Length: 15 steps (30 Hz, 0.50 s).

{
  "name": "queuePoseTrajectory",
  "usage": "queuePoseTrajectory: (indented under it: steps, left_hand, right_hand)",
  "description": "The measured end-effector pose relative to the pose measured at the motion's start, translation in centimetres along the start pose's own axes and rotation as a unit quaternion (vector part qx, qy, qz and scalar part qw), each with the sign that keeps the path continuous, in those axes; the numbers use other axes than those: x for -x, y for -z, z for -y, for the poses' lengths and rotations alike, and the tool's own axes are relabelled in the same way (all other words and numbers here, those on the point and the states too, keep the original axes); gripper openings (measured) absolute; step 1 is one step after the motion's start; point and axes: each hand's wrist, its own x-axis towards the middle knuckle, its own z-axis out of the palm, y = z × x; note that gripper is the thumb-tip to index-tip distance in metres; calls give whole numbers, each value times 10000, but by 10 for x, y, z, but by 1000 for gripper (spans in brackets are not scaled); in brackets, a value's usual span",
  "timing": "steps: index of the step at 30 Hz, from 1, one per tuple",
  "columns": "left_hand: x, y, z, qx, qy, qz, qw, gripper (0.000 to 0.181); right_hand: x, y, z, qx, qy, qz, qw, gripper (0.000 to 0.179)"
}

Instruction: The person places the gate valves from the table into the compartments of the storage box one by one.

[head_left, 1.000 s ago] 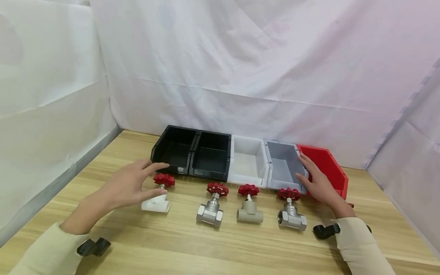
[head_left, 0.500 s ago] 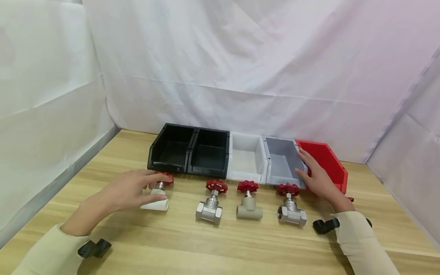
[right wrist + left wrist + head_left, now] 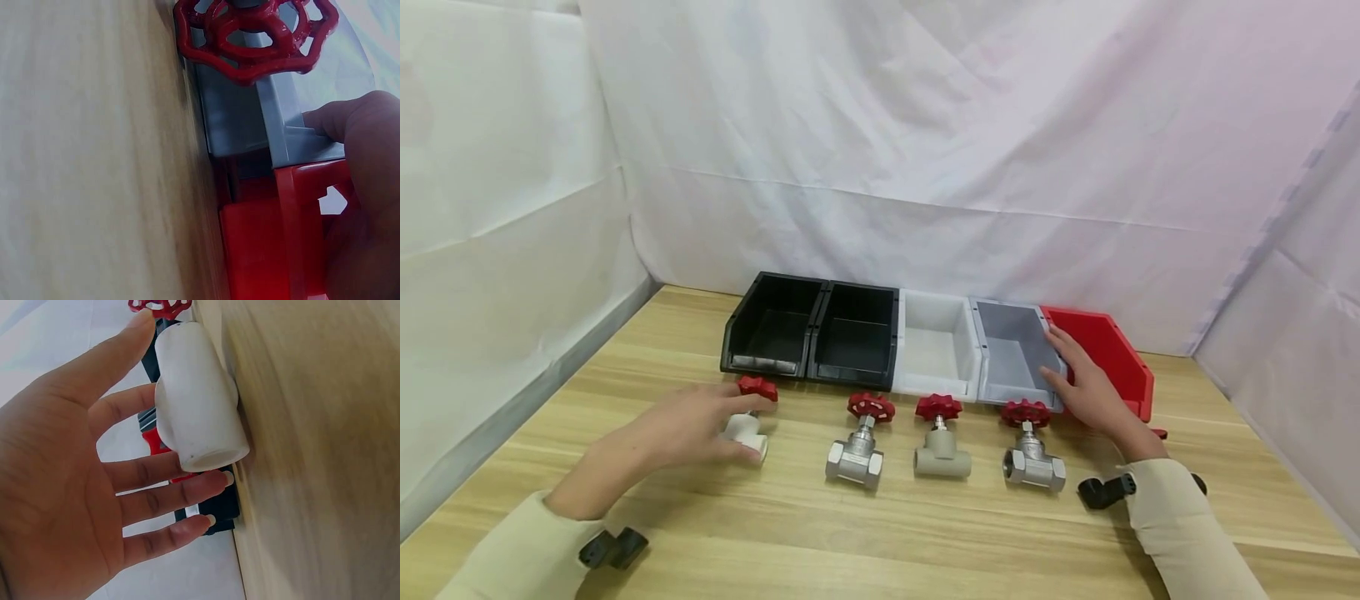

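A white plastic valve (image 3: 200,397) rests at the left of a wooden tabletop (image 3: 820,542), its pipe lying roughly crosswise, with an open mouth facing right and slightly toward the person; its stem and red wheel (image 3: 758,387) point away, just short of the left black bin (image 3: 775,329). The left hand (image 3: 681,425) stands around it, thumb and fingers spread and unclenched (whether a fingertip touches, I cannot tell). The right hand (image 3: 1093,404) is relaxed, fingers extended, over the rim between the gray bin (image 3: 1011,354) and the red bin (image 3: 1093,342). Beyond the white valve, the bin fronts form an edge. Wood stretches from it toward the person, and a wide gap separates it from the nearest metal valve (image 3: 856,458) on its right, which also points its wheel toward the bins.
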Motion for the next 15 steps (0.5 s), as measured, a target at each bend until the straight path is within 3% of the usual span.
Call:
queuePoseTrajectory:
  steps: [7, 15]
  left_hand:
    - [-1, -6, 0, 44, -76, 51, 9999, 69]
    - [-2, -12, -1, 205, -357, -8, 9992, 50]
  right_hand:
    - [0, -1, 0, 15, -30, 4, 10000, 81]
    - [-1, 0, 0, 44, 12, -10, 10000, 79]
